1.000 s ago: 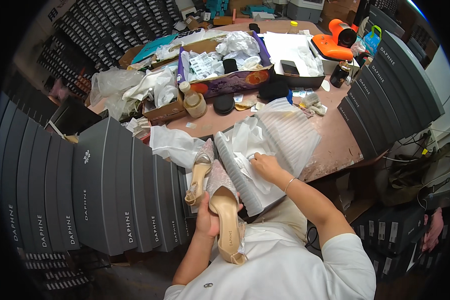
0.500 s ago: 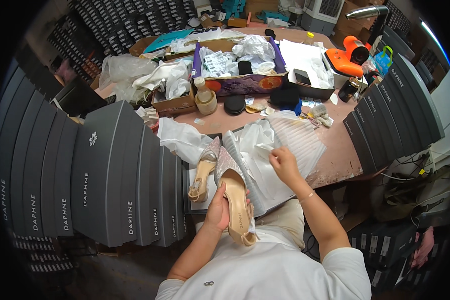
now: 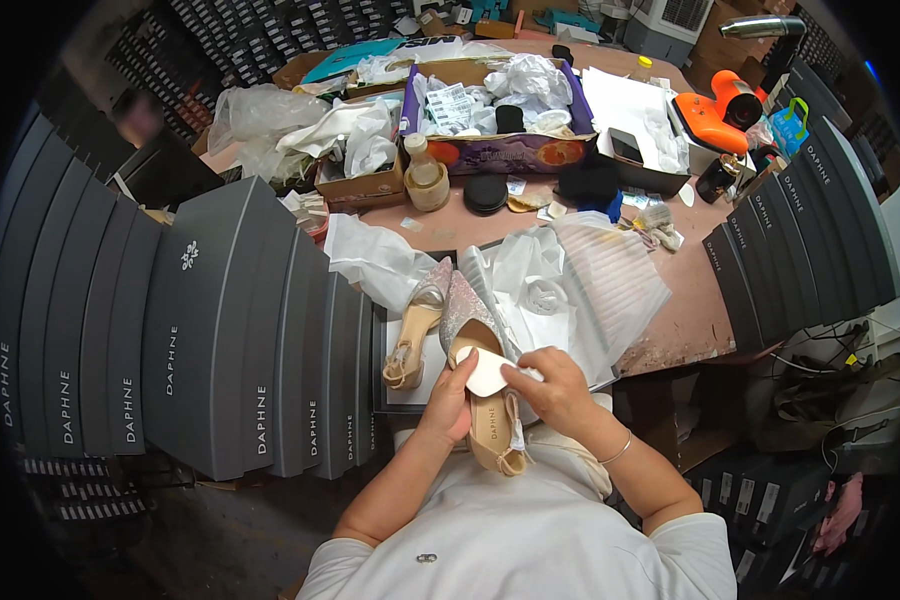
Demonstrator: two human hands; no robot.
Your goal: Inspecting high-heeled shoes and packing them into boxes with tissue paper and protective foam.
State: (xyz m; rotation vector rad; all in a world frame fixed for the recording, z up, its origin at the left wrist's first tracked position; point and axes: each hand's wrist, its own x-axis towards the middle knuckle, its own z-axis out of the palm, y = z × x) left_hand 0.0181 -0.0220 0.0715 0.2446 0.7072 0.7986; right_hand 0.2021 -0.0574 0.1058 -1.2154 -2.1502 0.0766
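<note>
At the centre of the frame, we see a pointed slingback shoe (image 3: 490,428) held with its glittery toe towards the top and its heel end near the white shirt (image 3: 490,540). The left hand (image 3: 452,400) grips it from the side, its thumb pressed on a white pad (image 3: 485,374) that lies across the insole; we take this grip to steady shoe and pad together. The right hand (image 3: 558,388) pinches the pad's right end between thumb and fingers, which probably keeps that end controlled.

Just left of it, the second slingback shoe (image 3: 412,338) lies on the open shoebox (image 3: 394,408), likely kept there within easy reach. White tissue paper (image 3: 538,290) and a ribbed translucent sheet (image 3: 625,270) spread to the right, apparently folded back to leave the shoes uncovered. Grey shoebox stacks (image 3: 215,330) fill the left, perhaps set aside to leave the middle of the tabletop (image 3: 675,320) for handling.

We cannot see the insole under the pad, the left fingers beneath the shoe, or the held shoe's heel. Tissue and arms cover much of the open box, so we cannot tell what supports it. At upper left, a person (image 3: 138,115) is blurred, and the dark lens rim cuts off the outer boxes.
</note>
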